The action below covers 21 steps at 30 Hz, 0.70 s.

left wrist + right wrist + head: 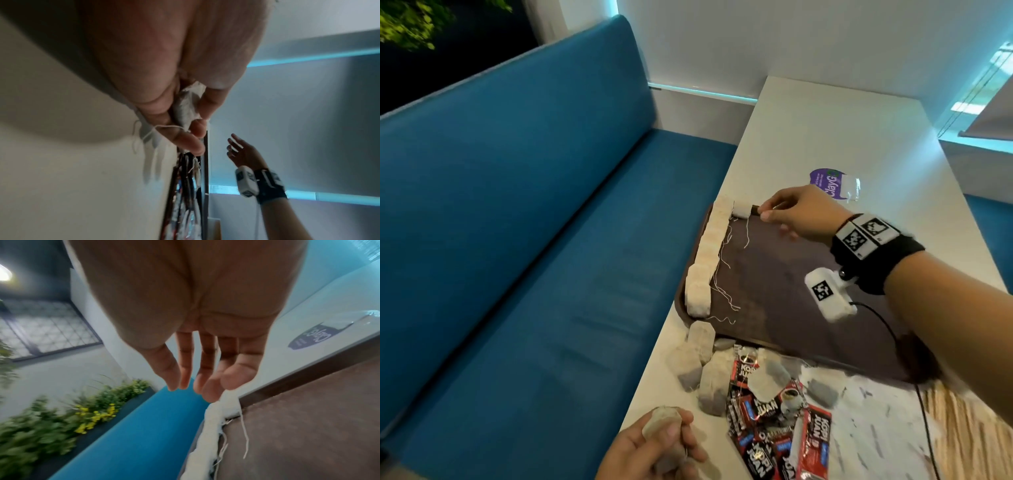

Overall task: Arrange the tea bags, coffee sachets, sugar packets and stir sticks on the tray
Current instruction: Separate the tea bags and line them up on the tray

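Tea bags [705, 257] stand in a close row along the left edge of the brown tray [808, 308], their strings trailing onto its floor. One more tea bag [740, 210] sits at the far corner, beginning a second line along the far edge. The right hand [796, 214] hovers just beside it, fingers loose and slightly spread, holding nothing; from the right wrist view the fingertips [236, 379] look to be at or barely off the bag, and I cannot tell which. The left hand [657, 442] near the table's near edge grips a few more tea bags [186, 105] with a string hanging out. Loose bags and coffee sachets [784, 431] lie in a heap on the table in front of the tray.

To do this step well, I would set each new bag snug against the last, square to the rim, and lay its string inward so it does not snag the neighbours. Passing one bag at a time from the left hand should keep the row from toppling.
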### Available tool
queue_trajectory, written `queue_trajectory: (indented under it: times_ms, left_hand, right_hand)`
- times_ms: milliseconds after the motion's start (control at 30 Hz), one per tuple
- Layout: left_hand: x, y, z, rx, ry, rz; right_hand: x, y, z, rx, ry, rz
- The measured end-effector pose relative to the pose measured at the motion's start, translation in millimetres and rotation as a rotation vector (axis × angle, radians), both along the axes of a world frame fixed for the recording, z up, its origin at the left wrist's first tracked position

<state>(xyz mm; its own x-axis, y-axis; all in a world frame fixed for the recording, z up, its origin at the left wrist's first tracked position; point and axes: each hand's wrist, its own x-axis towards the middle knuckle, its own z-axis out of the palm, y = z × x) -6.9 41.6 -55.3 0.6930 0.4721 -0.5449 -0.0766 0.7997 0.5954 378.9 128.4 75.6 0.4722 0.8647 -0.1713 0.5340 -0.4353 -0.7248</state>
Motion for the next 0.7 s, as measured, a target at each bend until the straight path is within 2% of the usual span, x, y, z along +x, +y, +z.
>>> queue_trajectory:
  times_ms: [167, 367, 533, 700]
  left_hand:
    - [0.3, -9.0, -8.3, 0.189, 0.024, 0.037]
    - [0.0, -15.4, -6.3, 0.267, -0.032, 0.103]
    - [2.1, -15.5, -0.9, 0.274, -0.044, 0.109]
    - [2.6, -16.5, 1.3, 0.285, -0.043, 0.144]
  right_hand:
    - [-47.3, -81.6, 19.2, -0.113, 0.007, 0.170]
    - [-87.5, -142.2, -32.0, -0.384, -0.278, 0.279]
    - [-118.8, -159.7, -48.8, -0.289, -0.276, 0.292]
    - [-141.2, -168.0, -62.1, -0.304, -0.346, 0.287]
